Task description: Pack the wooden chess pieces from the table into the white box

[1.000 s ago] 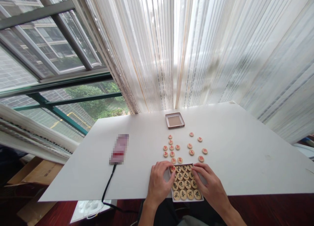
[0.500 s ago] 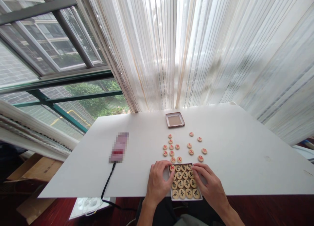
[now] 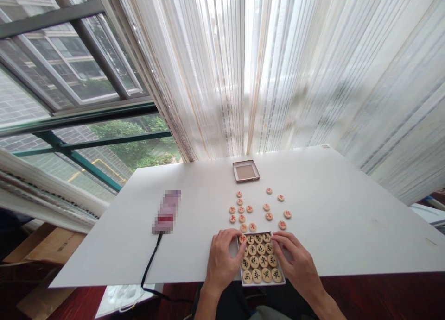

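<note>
A shallow white box (image 3: 240, 277) of Chinese chess pieces sits at the table's front edge, slightly overhanging it. Rows of round wooden pieces fill it, mostly with black characters (image 3: 254, 262); a red-character piece (image 3: 242, 239) occupies the far left corner. My left hand (image 3: 222, 257) is closed at the box's left side, thumb and forefinger either side of that red piece. Along the right side, my right hand (image 3: 295, 257) is closed on the box, its fingertips at the far right corner. My fingers partly cover the outer pieces. Loose red-character pieces (image 3: 241, 210) lie beyond the box.
The brown-rimmed box lid (image 3: 246, 172) lies inside-up near the back of the white table (image 3: 114, 246). A blurred purplish object (image 3: 167, 212) with a black cord (image 3: 149, 264) is on the left. More red pieces (image 3: 282, 224) are scattered to the right. Curtains hang behind.
The view has shifted slightly. Both hands stay at the box's sides, and the pieces keep their places.
</note>
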A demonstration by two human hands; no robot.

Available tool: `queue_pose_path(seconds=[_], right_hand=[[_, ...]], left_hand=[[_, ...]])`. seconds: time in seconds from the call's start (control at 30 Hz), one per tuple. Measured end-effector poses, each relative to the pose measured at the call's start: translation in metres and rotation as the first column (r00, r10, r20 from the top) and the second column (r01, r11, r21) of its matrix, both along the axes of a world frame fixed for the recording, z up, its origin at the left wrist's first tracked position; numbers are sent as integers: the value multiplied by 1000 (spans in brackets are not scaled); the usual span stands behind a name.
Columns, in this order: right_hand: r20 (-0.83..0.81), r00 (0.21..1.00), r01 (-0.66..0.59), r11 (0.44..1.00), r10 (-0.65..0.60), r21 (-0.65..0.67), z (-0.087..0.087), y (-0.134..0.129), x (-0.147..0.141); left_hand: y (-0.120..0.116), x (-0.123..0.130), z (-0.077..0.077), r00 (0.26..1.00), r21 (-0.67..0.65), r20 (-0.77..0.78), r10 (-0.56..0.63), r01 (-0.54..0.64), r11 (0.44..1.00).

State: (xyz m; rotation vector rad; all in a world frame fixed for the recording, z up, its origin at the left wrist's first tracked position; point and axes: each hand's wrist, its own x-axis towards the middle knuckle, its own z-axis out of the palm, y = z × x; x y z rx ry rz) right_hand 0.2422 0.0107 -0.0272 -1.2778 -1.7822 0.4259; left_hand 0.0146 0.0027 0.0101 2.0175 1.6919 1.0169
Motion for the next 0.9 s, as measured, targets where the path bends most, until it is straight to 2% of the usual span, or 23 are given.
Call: queue_pose_path(seconds=[0.47,0.9], right_hand=[[-25,1000,-18,1000,18,-15,1,0,2],[-17,999,-33,999,33,-19,-2,3,1]], left_hand=[[0,0,3,999,-6,-8,-39,39,999],[0,0,0,1000,-2,14,-24,24,1000]])
